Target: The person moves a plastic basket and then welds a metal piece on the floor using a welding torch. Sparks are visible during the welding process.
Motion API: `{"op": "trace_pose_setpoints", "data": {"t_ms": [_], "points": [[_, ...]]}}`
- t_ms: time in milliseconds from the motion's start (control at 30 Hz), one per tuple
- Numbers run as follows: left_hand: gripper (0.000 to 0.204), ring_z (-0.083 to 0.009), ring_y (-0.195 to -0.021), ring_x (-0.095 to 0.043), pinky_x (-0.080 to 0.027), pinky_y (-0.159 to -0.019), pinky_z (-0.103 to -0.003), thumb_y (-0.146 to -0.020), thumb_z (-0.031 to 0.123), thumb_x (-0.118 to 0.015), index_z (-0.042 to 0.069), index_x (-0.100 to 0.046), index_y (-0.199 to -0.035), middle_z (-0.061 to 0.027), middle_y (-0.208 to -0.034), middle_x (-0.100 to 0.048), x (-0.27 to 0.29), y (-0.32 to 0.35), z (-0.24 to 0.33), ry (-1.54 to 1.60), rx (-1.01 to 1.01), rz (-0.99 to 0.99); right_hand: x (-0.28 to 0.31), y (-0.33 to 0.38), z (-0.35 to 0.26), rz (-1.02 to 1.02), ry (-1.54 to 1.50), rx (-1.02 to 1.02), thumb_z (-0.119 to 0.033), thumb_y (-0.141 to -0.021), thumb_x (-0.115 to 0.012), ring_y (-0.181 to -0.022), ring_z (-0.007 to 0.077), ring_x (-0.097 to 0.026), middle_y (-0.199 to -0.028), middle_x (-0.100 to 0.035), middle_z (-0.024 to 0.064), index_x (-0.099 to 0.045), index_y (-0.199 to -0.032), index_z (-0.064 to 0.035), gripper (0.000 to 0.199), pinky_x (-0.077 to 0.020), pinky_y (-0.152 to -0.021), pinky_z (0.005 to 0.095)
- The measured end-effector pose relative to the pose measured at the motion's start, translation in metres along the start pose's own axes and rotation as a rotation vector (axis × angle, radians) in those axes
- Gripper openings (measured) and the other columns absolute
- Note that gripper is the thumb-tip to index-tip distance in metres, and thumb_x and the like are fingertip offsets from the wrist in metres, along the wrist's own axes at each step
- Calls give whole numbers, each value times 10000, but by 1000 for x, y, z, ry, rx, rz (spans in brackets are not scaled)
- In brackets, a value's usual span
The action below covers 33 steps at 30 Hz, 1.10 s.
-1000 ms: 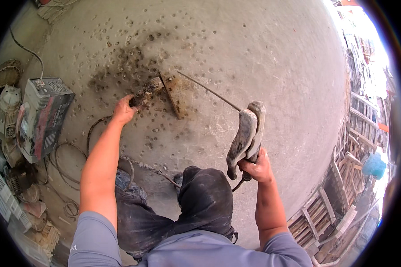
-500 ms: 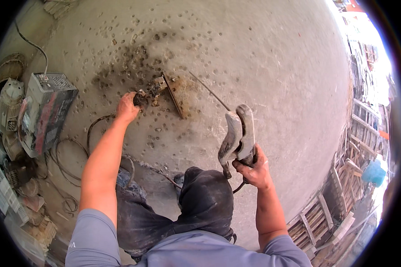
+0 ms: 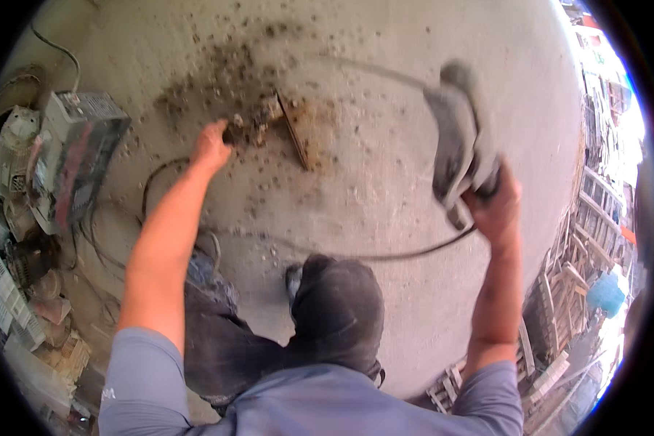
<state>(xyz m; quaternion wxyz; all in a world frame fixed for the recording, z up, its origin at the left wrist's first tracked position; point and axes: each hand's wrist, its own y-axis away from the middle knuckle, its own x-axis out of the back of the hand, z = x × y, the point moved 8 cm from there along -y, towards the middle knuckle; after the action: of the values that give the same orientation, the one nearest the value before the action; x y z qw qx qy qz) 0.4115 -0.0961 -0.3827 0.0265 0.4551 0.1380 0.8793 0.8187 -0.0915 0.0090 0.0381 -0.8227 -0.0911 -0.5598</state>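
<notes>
The bent knee [image 3: 344, 309] stood at six o'clock; just beyond it the cable [image 3: 385, 257] curved across the floor [image 3: 414, 312] – slack, though probably something to trip on. At three, the right hand [image 3: 498, 203] was clamped round the holder [image 3: 454, 138], apparently lifted so its rod [image 3: 370, 67] (blurred) pointed inward, apart from the piece [image 3: 259, 128] at eleven. At ten, the left hand [image 3: 212, 149] was closed on the piece's lumpy end – likely to steady it. Farther out stood the box [image 3: 87, 156] near nine, with wood [image 3: 578, 272] toward four.

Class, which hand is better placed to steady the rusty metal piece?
Probably the left hand: it is at the metal piece, whereas the right hand grips the grey rod holder, farther away.
</notes>
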Motion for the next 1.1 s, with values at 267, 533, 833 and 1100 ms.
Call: {"op": "trace_pose_setpoints", "data": {"t_ms": [267, 533, 833, 1100], "points": [[585, -372, -1245, -546, -457, -1029, -408, -806, 197, -715, 20, -549, -1339, -207, -1331, -592, 17, -3, 38, 145, -61, -320, -36, 28, 26, -132, -34, -101, 13, -701, -802, -1028, 223, -658, -1134, -678, 141, -551, -1277, -25, 630, -519, -891, 340], [458, -362, -1207, -574, -473, -1017, -440, -836, 29, -543, 83, -591, -1289, -197, -1283, -613, 1, 17, 18, 174, 125, 9, -6, 45, 145, -53, 0, -58, 0, -701, -739, -842, 205, -690, -963, -714, 174, -535, -1288, 48, 623, -547, -739, 339], [513, -385, -1154, -586, -511, -963, -456, -873, 13, -513, 92, -511, -1381, -210, -1270, -585, 10, 33, 30, 191, 180, -41, 207, 64, 296, 383, 469, -310, -171, -905, -720, -972, 180, -633, -1039, -675, 120, -467, -1427, 7, 607, -508, -855, 337], [417, -398, -1145, -599, -489, -960, -493, -955, 102, -423, 99, -539, -1355, -213, -1237, -625, -22, 22, -10, 251, 161, -53, 81, 69, 232, 98, 7, -293, -32, -867, -634, -983, 191, -609, -1087, -642, 106, -571, -1217, 16, 359, -494, -875, 343]]}}
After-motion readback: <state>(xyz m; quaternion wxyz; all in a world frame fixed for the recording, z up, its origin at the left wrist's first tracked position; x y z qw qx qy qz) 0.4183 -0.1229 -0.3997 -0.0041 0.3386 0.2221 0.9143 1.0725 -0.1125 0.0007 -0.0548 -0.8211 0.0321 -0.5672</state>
